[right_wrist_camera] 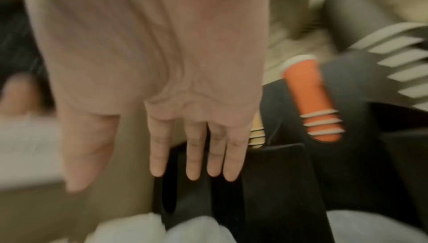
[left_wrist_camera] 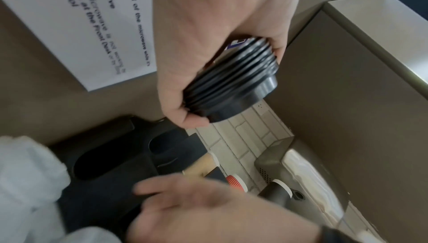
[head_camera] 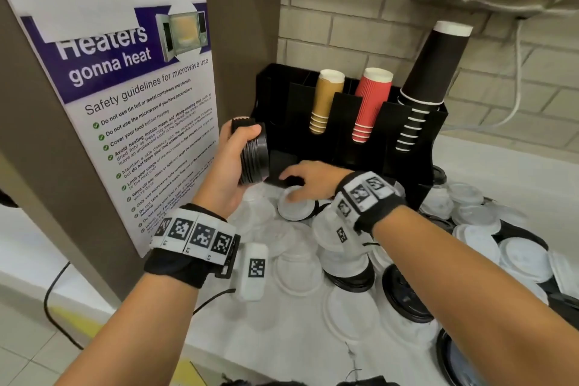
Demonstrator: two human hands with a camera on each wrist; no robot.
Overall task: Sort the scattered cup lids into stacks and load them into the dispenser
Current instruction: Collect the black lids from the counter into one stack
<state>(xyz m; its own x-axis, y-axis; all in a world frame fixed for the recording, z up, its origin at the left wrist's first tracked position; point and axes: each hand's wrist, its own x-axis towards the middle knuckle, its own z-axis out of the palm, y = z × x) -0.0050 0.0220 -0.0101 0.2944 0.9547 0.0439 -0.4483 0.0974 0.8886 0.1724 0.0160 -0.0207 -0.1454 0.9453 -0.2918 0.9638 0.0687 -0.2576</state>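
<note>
My left hand [head_camera: 236, 160] grips a stack of black cup lids [head_camera: 255, 155], held on its side in front of the left end of the black dispenser [head_camera: 344, 141]. The same black stack [left_wrist_camera: 234, 84] fills my left hand [left_wrist_camera: 208, 49] in the left wrist view. My right hand [head_camera: 308, 177] reaches with straight fingers over a white lid [head_camera: 296, 202] at the dispenser's lower front. Blurred, the right hand [right_wrist_camera: 176, 137] shows flat, spread fingers holding nothing. Scattered white and black lids [head_camera: 404, 298] cover the counter.
The dispenser holds tan cups [head_camera: 326, 100], red cups [head_camera: 371, 103] and a tall stack of black cups [head_camera: 429, 78]. A microwave safety poster [head_camera: 125, 103] hangs on the brown panel at left. A brick wall stands behind. A white cable [head_camera: 517, 78] runs down at right.
</note>
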